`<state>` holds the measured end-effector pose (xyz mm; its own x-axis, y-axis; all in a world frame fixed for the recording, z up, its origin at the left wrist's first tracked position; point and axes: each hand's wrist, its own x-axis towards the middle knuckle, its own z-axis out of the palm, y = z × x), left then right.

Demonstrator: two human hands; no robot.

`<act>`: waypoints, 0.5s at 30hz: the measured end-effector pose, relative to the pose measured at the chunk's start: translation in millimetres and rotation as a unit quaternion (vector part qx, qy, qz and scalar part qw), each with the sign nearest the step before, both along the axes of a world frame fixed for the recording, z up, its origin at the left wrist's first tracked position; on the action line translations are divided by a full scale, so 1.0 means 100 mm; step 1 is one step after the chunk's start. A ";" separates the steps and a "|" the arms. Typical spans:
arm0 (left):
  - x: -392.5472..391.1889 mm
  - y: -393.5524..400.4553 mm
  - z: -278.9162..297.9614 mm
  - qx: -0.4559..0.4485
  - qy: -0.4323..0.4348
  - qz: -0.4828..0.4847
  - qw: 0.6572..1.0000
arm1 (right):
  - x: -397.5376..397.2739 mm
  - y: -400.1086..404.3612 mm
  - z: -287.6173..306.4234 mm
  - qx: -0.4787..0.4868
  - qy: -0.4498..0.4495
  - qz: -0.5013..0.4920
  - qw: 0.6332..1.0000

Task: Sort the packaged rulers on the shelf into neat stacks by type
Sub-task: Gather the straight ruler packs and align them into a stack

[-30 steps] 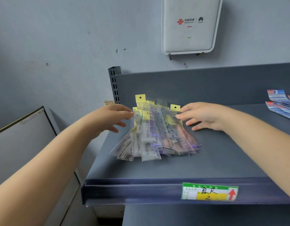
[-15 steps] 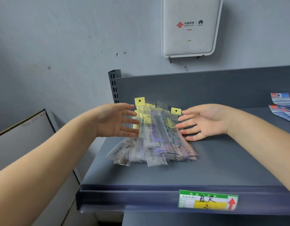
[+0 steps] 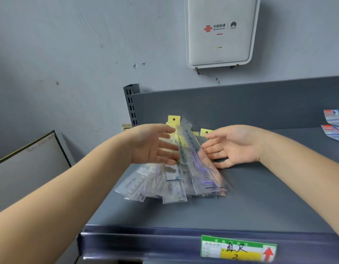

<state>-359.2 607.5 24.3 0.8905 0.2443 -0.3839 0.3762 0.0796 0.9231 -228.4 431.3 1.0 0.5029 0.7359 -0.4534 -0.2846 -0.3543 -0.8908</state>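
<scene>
Hands flank a fanned pile of packaged rulers lying on the grey shelf. The left hand and the right hand face each other, palms inward, fingers spread open, fingertips touching the pile's sides. More packets lie far right.

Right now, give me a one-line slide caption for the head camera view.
Both open hands, left and right, flank a fanned pile of packaged rulers on a grey shelf.
</scene>
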 end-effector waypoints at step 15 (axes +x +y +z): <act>0.25 -0.36 -0.12 0.100 0.008 0.017 0.995 | -0.05 0.09 -0.19 0.087 -0.015 -0.055 0.995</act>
<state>-334.5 571.5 11.9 0.8750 0.3461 -0.3385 0.3908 -0.0921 0.9159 -233.0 440.1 -18.2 0.5962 0.7417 -0.3072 -0.2860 -0.1614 -0.9445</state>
